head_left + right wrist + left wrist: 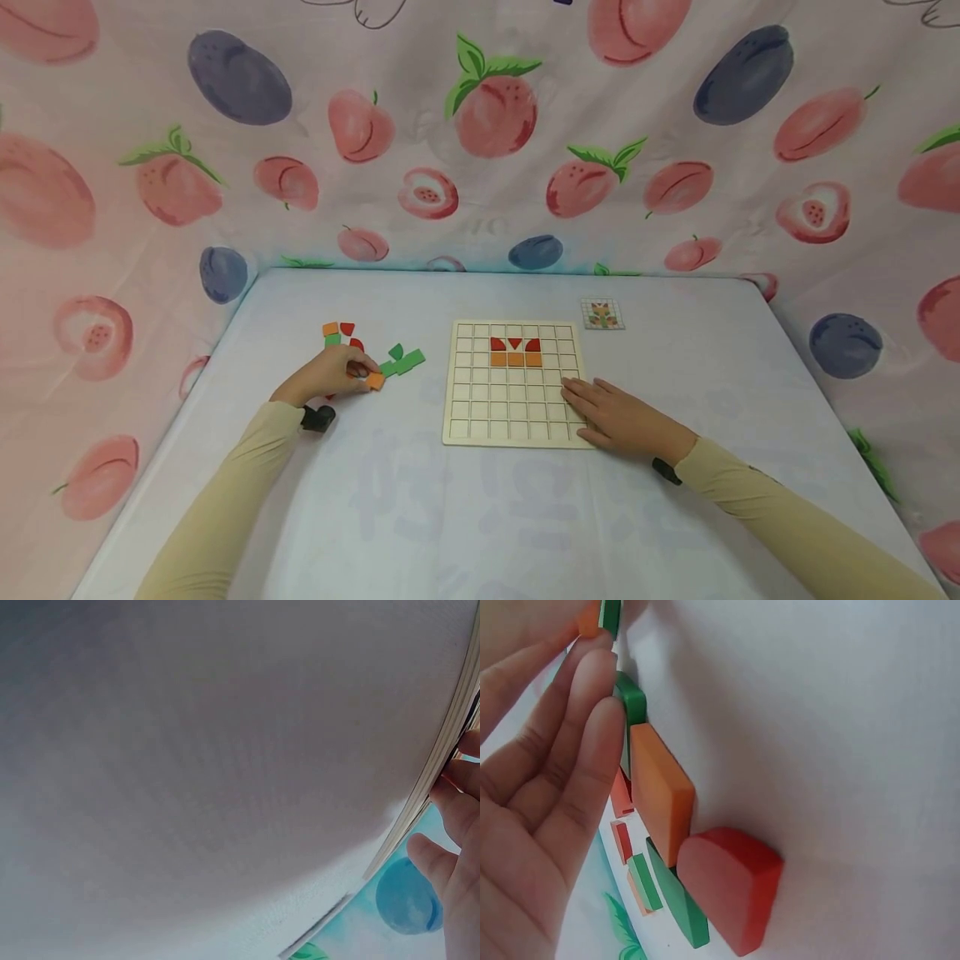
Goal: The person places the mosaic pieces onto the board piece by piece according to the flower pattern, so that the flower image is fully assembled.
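At the left of the table, my left hand (330, 372) pinches an orange square tile (376, 381) between thumb and fingertips. Around it lie loose tiles: green ones (408, 361), red ones (347, 328) and another orange square (331, 329). In the left wrist view, a red rounded tile (731, 889) and an orange tile (660, 791) lie below the fingers. My right hand (622, 417) rests with extended fingers on the right edge of the wooden grid board (487, 425). On the board, three red pieces (514, 343) stand in a row above three orange squares (515, 360).
A small pattern card (602, 314) with a tile flower picture lies behind the board to the right. White cloth (420, 517) covers the table, and a fruit-print curtain (480, 200) hangs along its back and sides.
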A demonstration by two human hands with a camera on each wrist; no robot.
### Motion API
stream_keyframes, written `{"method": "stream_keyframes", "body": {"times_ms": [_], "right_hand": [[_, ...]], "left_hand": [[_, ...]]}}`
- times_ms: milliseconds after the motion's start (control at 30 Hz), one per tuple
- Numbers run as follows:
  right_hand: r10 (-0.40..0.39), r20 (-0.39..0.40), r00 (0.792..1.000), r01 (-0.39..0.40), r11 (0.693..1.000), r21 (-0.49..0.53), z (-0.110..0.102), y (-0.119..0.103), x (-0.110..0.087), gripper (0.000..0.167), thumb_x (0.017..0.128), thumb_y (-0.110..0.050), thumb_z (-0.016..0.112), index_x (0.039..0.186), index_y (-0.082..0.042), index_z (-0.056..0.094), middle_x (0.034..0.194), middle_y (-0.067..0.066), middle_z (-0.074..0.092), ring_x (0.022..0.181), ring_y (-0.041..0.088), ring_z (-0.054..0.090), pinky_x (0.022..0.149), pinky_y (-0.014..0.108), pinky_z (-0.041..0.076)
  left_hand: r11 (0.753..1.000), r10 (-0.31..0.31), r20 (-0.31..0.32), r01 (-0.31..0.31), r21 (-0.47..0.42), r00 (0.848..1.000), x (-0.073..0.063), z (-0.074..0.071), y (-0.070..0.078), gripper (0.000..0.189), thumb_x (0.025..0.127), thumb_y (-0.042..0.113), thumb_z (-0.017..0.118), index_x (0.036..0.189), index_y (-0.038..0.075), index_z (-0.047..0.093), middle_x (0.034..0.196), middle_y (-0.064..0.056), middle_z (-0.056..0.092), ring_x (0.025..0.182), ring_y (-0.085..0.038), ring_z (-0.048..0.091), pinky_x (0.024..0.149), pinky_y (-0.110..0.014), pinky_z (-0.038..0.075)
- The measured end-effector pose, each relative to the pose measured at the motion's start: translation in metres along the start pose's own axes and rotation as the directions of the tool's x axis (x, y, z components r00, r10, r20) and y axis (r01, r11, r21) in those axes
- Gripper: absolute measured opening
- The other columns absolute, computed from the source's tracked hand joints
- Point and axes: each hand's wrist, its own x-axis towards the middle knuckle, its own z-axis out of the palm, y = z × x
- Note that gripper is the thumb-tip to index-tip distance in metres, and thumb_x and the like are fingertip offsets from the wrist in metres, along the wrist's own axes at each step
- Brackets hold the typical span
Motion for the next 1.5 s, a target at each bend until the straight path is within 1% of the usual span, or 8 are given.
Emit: {"method": "stream_keyframes", "body": {"times_ms": [100, 233, 433, 633, 833, 1033, 1400, 1500], "right_hand": [[0.005, 0.003, 1.0, -0.005, 1.0, -0.005, -0.001, 0.0, 0.001, 0.063, 0.095, -0.037, 0.053, 0.143, 0.0, 0.036, 0.15, 0.015, 0.035, 0.138, 0.028, 0.035, 0.109, 0.049, 0.033], [0.013, 0.012, 1.0, -0.013, 1.0, 0.006, -0.002, 0.0, 0.001, 0.063, 0.094, -0.037, 0.053, 0.143, -0.001, 0.036, 0.15, 0.015, 0.034, 0.138, 0.028, 0.034, 0.109, 0.049, 0.032], [0.015, 0.017, 1.0, -0.015, 1.0, -0.005, 0.0, 0.001, 0.002, 0.063, 0.095, -0.038, 0.052, 0.144, -0.002, 0.034, 0.151, 0.014, 0.033, 0.139, 0.027, 0.034, 0.11, 0.048, 0.032], [0.02, 0.039, 0.999, -0.02, 1.0, -0.01, 0.001, 0.003, 0.002, 0.063, 0.096, -0.039, 0.048, 0.146, -0.003, 0.032, 0.153, 0.012, 0.031, 0.14, 0.025, 0.031, 0.111, 0.047, 0.031], [0.026, 0.048, 0.998, -0.026, 1.0, -0.006, 0.001, 0.002, 0.002, 0.064, 0.096, -0.039, 0.048, 0.146, -0.003, 0.032, 0.153, 0.013, 0.03, 0.14, 0.026, 0.031, 0.111, 0.047, 0.03], [0.0, -0.006, 1.0, -0.001, 1.0, -0.014, 0.003, 0.002, 0.001, 0.063, 0.095, -0.038, 0.052, 0.143, -0.001, 0.036, 0.15, 0.015, 0.035, 0.137, 0.028, 0.036, 0.108, 0.049, 0.034], [0.013, 0.019, 1.0, -0.013, 1.0, -0.02, 0.003, 0.002, 0.001, 0.063, 0.095, -0.039, 0.051, 0.144, -0.003, 0.035, 0.151, 0.013, 0.033, 0.139, 0.026, 0.034, 0.11, 0.047, 0.033], [0.01, 0.014, 1.0, -0.009, 1.0, -0.017, 0.001, 0.001, 0.001, 0.063, 0.095, -0.038, 0.052, 0.144, -0.002, 0.036, 0.151, 0.014, 0.034, 0.139, 0.027, 0.034, 0.109, 0.048, 0.033]], "left_hand": [[0.999, -0.05, 0.001, 0.05, -0.009, 0.999, 0.001, 0.001, -0.002, 0.025, 0.079, 0.011, 0.075, 0.103, 0.004, 0.071, 0.095, -0.007, 0.066, 0.083, -0.013, 0.06, 0.08, -0.031, 0.053], [0.997, -0.074, -0.007, 0.074, -0.02, 0.997, 0.003, 0.002, 0.0, 0.026, 0.08, 0.012, 0.074, 0.104, 0.004, 0.07, 0.1, -0.01, 0.066, 0.089, -0.017, 0.062, 0.083, -0.032, 0.053], [0.997, -0.035, -0.023, 0.033, -0.077, 0.999, 0.008, 0.004, 0.011, 0.027, 0.079, 0.012, 0.075, 0.104, 0.004, 0.069, 0.106, -0.013, 0.067, 0.093, -0.021, 0.065, 0.083, -0.031, 0.054], [0.995, -0.007, -0.077, -0.001, -0.098, 0.997, 0.019, 0.01, 0.024, 0.028, 0.076, 0.011, 0.077, 0.103, 0.005, 0.071, 0.101, -0.011, 0.069, 0.089, -0.018, 0.065, 0.082, -0.032, 0.054], [0.989, -0.017, -0.144, -0.005, -0.15, 0.989, 0.03, 0.025, 0.044, 0.028, 0.076, 0.011, 0.077, 0.103, 0.006, 0.071, 0.1, -0.009, 0.069, 0.087, -0.017, 0.063, 0.083, -0.032, 0.054], [0.984, -0.012, -0.163, -0.017, -0.176, 0.987, 0.042, 0.043, 0.063, 0.027, 0.075, 0.011, 0.078, 0.102, 0.007, 0.071, 0.096, -0.007, 0.069, 0.083, -0.014, 0.061, 0.079, -0.026, 0.054], [0.98, -0.021, -0.214, -0.022, -0.196, 0.977, 0.067, 0.071, 0.092, 0.028, 0.075, 0.014, 0.079, 0.101, 0.006, 0.071, 0.094, -0.007, 0.07, 0.082, -0.013, 0.064, 0.077, -0.026, 0.054], [0.979, -0.03, -0.207, -0.013, -0.202, 0.978, 0.076, 0.077, 0.099, 0.027, 0.075, 0.014, 0.078, 0.1, 0.006, 0.072, 0.092, -0.006, 0.07, 0.08, -0.011, 0.063, 0.077, -0.025, 0.054]]}}
